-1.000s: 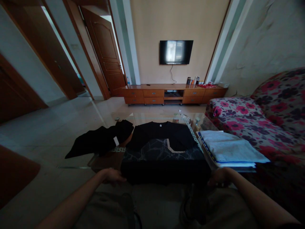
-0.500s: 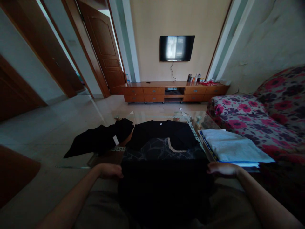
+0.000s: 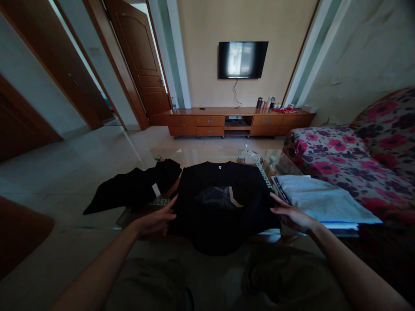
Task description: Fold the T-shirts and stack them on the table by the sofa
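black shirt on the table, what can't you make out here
- Head view: the black shirt is too dark to show its folds; its print is partly covered by its own cloth.
- Left hand and right hand: whether fingers grip or only rest on the shirt edges is unclear.
- Items on the TV cabinet: too small.

This is a home living room. A black flat-screen television (image 3: 243,59) hangs on the far beige wall above a long, low wooden media cabinet with drawers (image 3: 238,122), and a sofa covered in red-and-purple floral fabric (image 3: 356,151) stands on the right. Brown panelled wooden doors (image 3: 139,65) open on the left off a pale tiled floor (image 3: 81,164), and a glass tabletop (image 3: 207,155) sits in the middle.
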